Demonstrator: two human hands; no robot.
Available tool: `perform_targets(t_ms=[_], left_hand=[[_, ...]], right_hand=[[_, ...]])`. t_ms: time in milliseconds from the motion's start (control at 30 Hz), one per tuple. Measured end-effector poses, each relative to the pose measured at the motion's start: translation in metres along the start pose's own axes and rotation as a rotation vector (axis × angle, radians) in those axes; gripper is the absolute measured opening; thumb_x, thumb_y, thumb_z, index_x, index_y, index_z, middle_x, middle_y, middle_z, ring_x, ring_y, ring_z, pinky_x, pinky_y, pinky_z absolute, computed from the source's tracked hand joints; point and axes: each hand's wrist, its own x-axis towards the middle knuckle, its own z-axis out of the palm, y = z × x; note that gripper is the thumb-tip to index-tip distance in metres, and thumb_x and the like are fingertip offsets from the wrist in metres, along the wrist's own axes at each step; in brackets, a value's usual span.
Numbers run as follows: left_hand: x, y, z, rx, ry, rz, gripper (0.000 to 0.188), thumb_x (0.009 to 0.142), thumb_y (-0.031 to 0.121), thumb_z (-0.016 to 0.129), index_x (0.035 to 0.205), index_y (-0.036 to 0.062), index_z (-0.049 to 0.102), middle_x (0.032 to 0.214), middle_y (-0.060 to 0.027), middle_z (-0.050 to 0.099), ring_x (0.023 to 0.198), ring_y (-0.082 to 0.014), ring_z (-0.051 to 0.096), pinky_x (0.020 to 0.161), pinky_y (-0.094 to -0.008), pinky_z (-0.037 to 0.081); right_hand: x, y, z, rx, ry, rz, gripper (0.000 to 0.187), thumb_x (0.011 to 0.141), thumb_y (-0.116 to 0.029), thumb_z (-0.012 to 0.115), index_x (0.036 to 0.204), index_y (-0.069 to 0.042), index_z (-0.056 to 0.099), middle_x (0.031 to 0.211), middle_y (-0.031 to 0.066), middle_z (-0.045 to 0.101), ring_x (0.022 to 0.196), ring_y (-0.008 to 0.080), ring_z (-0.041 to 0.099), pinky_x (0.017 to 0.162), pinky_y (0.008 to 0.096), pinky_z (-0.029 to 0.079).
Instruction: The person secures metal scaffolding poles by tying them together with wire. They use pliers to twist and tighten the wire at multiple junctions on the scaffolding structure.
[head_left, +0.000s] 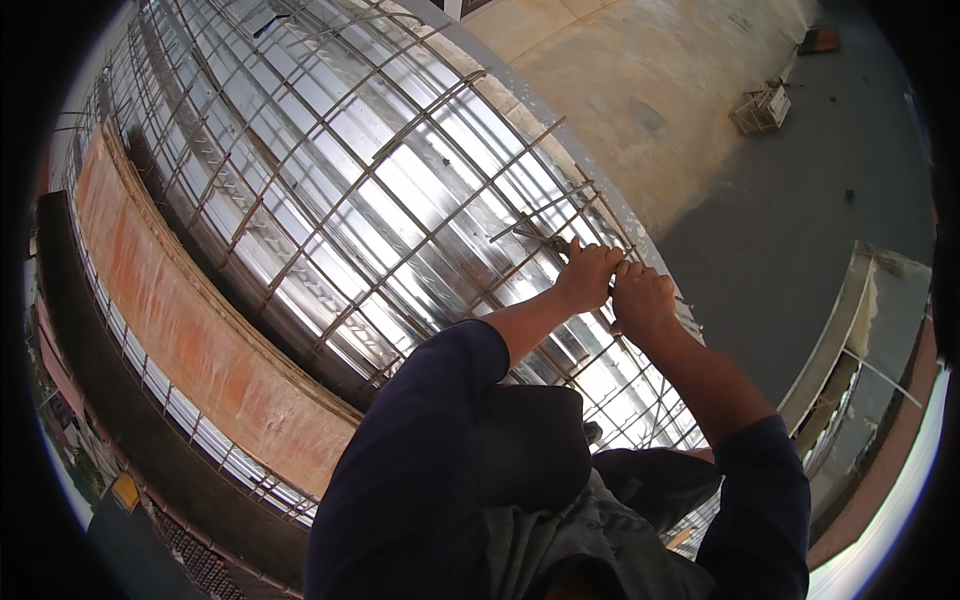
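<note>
My left hand point(588, 276) and my right hand point(643, 302) are side by side, both closed around a dark metal tool point(556, 242). Its narrow end sticks out beyond my left fingers, among the steel bars. The fingers cover most of it, so its exact kind does not show. Under and around my hands runs a grid of thin reinforcing bars point(425, 240), some with short free ends near the right edge. Shiny ribbed metal decking point(400, 180) lies below the grid.
A long reddish board point(200, 320) lies over the grid on the left. Beyond the decking's right edge, a grey ledge point(560, 150) borders a lower concrete floor point(640, 110). A small pale frame point(762, 108) stands down there. Farther right is a concrete wall point(850, 340).
</note>
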Motion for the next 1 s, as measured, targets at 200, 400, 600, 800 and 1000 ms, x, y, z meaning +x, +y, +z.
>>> perform_targets(t_ms=[200,400,600,800,1000], left_hand=[[-0.001,-0.003,0.005,-0.098,0.054,0.074,0.033,0.070,0.015,0.068,0.098,0.0088,0.051,0.095,-0.0085,0.055,0.105,-0.0282,0.051,0.098,-0.0535,0.028],[-0.028,0.002,0.000,-0.016,0.212,0.230,0.031,0.073,0.024,0.067,0.096,0.0091,0.051,0.088,-0.0089,0.053,0.093,-0.0281,0.052,0.100,-0.0499,0.029],[-0.013,0.005,-0.016,-0.117,0.122,0.227,0.026,0.071,0.024,0.069,0.083,0.0075,0.052,0.077,-0.0105,0.057,0.085,-0.0312,0.058,0.088,-0.0478,0.037],[0.019,-0.002,-0.016,-0.160,-0.136,-0.002,0.033,0.068,0.021,0.071,0.094,0.0069,0.055,0.088,-0.0103,0.061,0.092,-0.0322,0.057,0.088,-0.0439,0.039],[-0.017,0.015,-0.023,-0.224,0.152,0.071,0.051,0.066,0.021,0.076,0.109,0.0057,0.053,0.105,-0.0099,0.055,0.105,-0.0294,0.049,0.092,-0.0434,0.036]], right_hand=[[0.004,0.016,-0.004,0.265,-0.028,0.053,0.021,0.072,-0.013,0.064,0.087,0.000,0.057,0.074,0.0136,0.063,0.070,0.0212,0.067,0.061,0.0384,0.055],[0.013,0.037,0.030,1.362,-0.783,0.133,0.025,0.076,-0.022,0.062,0.074,0.003,0.059,0.065,0.0139,0.062,0.052,0.0229,0.064,0.039,0.0337,0.051],[0.002,0.029,-0.018,0.642,-0.451,0.027,0.029,0.080,-0.023,0.059,0.093,0.003,0.060,0.079,0.0158,0.065,0.062,0.0240,0.066,0.047,0.0415,0.051],[0.000,-0.005,-0.003,-0.174,0.216,0.091,0.022,0.073,-0.021,0.066,0.087,-0.003,0.064,0.077,0.0074,0.062,0.076,0.0202,0.064,0.053,0.0382,0.049],[0.027,0.033,-0.033,0.521,-0.503,0.160,0.022,0.072,-0.021,0.066,0.080,-0.001,0.063,0.071,0.0117,0.063,0.060,0.0221,0.063,0.050,0.0382,0.053]])
